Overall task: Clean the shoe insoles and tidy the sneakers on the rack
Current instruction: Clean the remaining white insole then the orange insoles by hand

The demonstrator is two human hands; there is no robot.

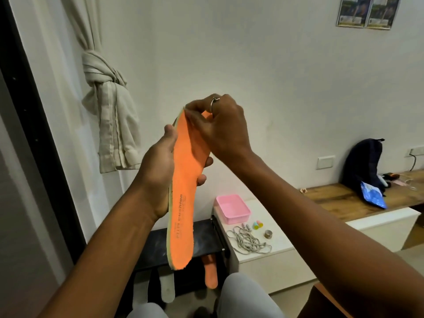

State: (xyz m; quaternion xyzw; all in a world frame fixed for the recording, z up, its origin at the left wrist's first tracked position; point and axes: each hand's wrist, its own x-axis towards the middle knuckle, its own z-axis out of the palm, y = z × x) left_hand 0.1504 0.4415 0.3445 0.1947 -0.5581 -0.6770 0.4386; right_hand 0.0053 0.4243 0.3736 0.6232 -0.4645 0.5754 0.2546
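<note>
An orange insole (pixel 184 198) with dark printed lettering stands almost upright in front of me. My left hand (pixel 158 173) grips it around the middle, thumb on the left edge and fingertips showing on the right. My right hand (pixel 220 127), with a ring on one finger, pinches the insole's top end. Below, a black shoe rack (pixel 160 249) holds a second orange insole (pixel 211 274) and a pale grey insole (pixel 167 288), both leaning on a lower level.
A white cabinet (pixel 282 255) to the right of the rack carries a pink tub (pixel 232 208), loose grey laces (pixel 249 241) and a small metal ring. Farther right, a wooden bench (pixel 339 198) bears a dark backpack (pixel 363 166). A knotted curtain (pixel 107 92) hangs at left.
</note>
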